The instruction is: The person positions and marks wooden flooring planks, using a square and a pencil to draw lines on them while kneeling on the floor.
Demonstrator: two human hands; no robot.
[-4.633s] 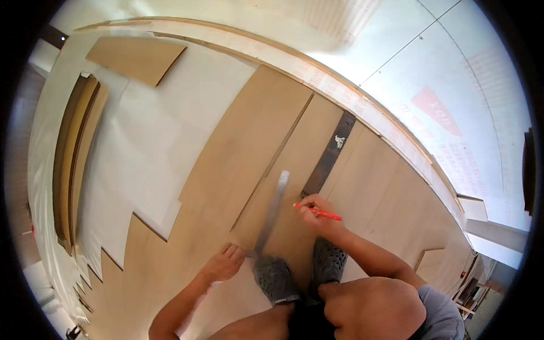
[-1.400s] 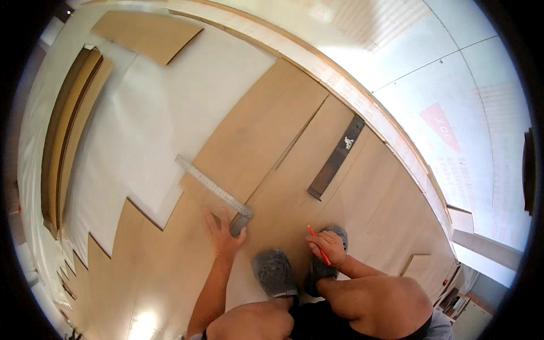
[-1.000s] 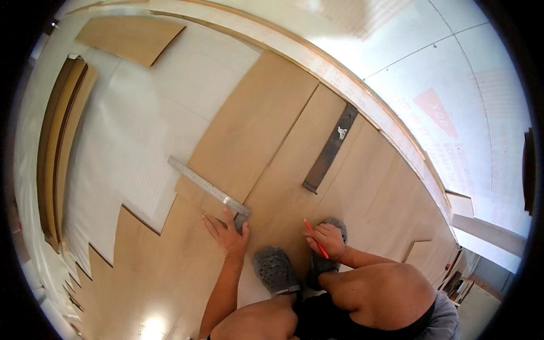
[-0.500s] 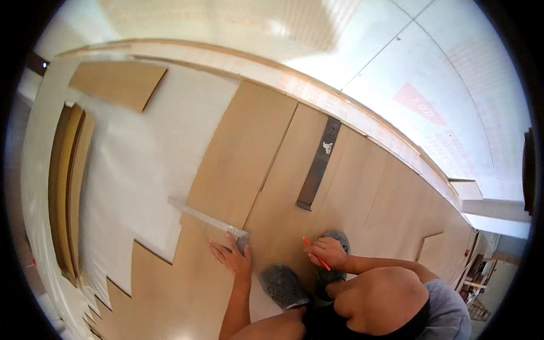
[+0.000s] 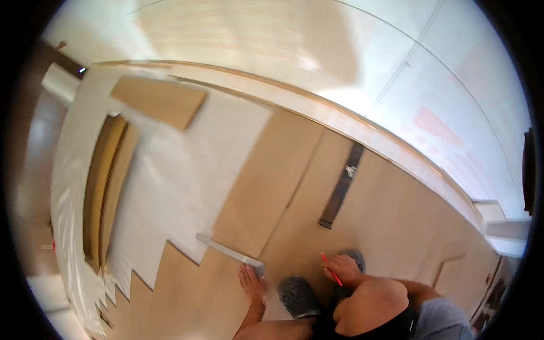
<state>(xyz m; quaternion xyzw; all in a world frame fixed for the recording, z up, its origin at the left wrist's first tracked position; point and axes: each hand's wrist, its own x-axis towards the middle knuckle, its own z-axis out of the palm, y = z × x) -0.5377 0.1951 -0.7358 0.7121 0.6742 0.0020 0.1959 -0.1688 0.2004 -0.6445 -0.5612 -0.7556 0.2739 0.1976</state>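
My left hand (image 5: 253, 284) lies on the wood-coloured floor boards with its fingers stretched out, touching the near end of a metal square ruler (image 5: 229, 248). The ruler's blade runs along the near end of a loose-looking board (image 5: 263, 181) and reaches out over the white underlay. In my right hand (image 5: 343, 268) is a red pencil (image 5: 332, 269), held between the fingers above my grey clog. A dark flat metal bar (image 5: 340, 192) with a bent end lies on the boards ahead of my feet.
At the left, a stack of boards (image 5: 107, 187) rests on the white underlay sheet (image 5: 164, 170). A cut board piece (image 5: 161, 102) lies at the far left. A skirting strip (image 5: 340, 120) runs along the wall. The laid boards end in a stepped edge, and a small piece (image 5: 450, 272) lies at right.
The whole view has turned and shifted, so things appear farther right and lower. My left hand stays at the ruler, and my right hand still holds the pencil.
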